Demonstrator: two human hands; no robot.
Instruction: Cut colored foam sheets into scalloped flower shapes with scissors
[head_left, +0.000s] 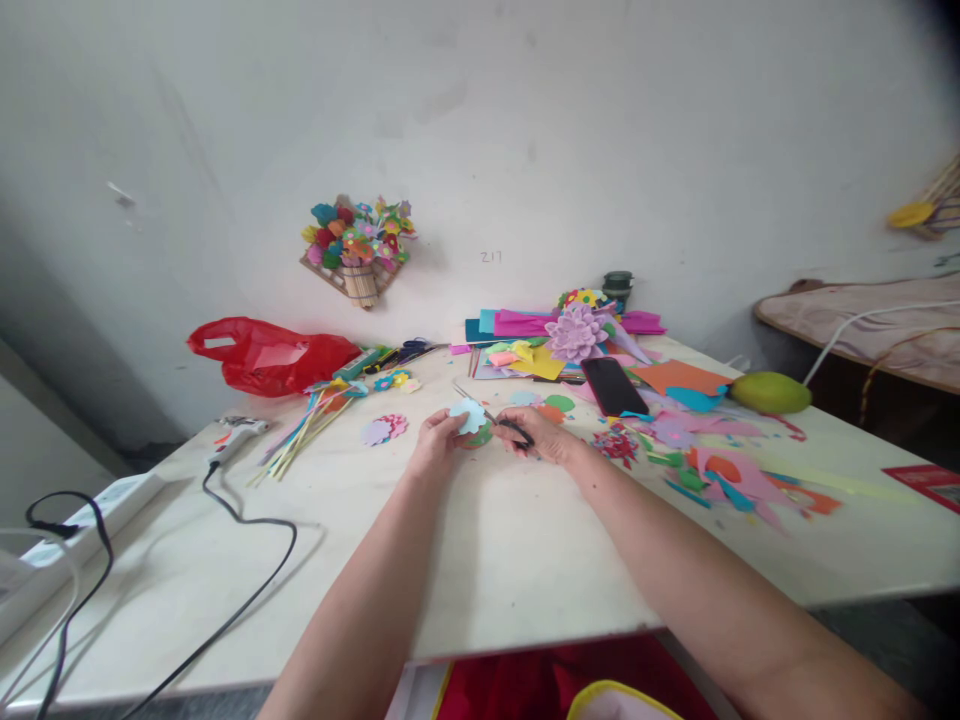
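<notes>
Near the middle of the table, my left hand [436, 440] pinches a pale blue flower-shaped cutout [468, 416] with a scalloped edge. My right hand [541, 434] is closed around the dark handles of a pair of scissors [523, 436], whose blades point left and touch or pass by the cutout's edge. Green and orange pieces lie partly hidden under my hands. Just beyond them are a green round cutout [559, 402] and a light blue one. To the left rests a stack of pink and lilac flower cutouts [385, 430].
A glue gun [238, 436] with a black cord and a white power strip [112, 505] lie at left. Behind are a red plastic bag [270, 355] and thin sticks [307, 440]. A phone [613, 387], colored scraps [739, 475] and a green-yellow fruit [771, 392] sit at right.
</notes>
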